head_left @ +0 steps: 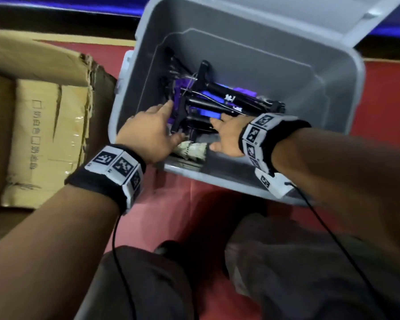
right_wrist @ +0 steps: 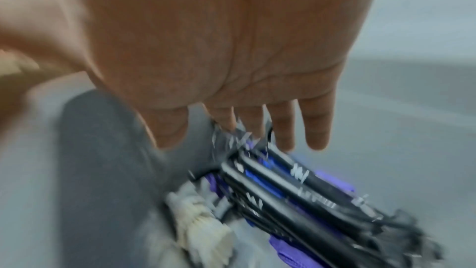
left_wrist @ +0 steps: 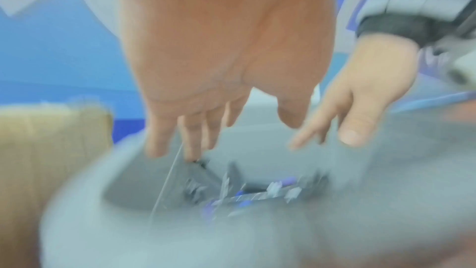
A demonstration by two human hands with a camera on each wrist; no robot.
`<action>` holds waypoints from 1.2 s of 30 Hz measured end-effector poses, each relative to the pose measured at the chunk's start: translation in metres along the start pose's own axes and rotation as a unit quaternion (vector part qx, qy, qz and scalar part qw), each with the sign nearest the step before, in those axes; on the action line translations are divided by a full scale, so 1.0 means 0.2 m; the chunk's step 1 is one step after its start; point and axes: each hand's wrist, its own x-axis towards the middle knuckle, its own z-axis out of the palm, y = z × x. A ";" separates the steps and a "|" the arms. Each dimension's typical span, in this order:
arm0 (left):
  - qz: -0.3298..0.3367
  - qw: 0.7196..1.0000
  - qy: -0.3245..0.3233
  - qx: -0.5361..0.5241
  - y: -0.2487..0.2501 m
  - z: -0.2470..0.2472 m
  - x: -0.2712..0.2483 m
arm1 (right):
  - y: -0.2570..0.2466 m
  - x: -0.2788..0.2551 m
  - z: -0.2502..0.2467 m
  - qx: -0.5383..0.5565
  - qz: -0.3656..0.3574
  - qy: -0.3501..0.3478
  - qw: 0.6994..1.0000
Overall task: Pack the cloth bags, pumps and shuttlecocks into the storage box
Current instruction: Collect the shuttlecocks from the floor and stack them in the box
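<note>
The grey storage box (head_left: 229, 181) stands with its lid up. Inside lie several black pumps (head_left: 217, 98) on purple cloth bags (head_left: 179, 88), with white shuttlecocks (head_left: 192, 150) against the near wall. My left hand (head_left: 153, 128) reaches in from the left, fingers straight, by the pumps' T-handles. My right hand (head_left: 226, 135) is inside on the right, fingers spread over the pump barrels. In the right wrist view the right hand's fingers (right_wrist: 316, 129) hang straight above the pumps (right_wrist: 296, 191), beside the shuttlecocks (right_wrist: 203, 229) and cloth bags (right_wrist: 285, 252). The blurred left wrist view shows the left hand's fingers (left_wrist: 190, 136) straight over the box (left_wrist: 180, 231). Neither hand holds anything.
A torn cardboard box (head_left: 44, 123) stands just left of the storage box. The raised lid (head_left: 333, 15) leans away at the back right. Red floor (head_left: 171, 204) lies between the box and the person's knees (head_left: 286, 262). Cables trail from both wristbands.
</note>
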 end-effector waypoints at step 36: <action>-0.779 0.540 0.195 -0.253 0.92 -0.89 -4.09 | -1.78 -3.17 -1.35 -0.289 -0.520 0.214 0.774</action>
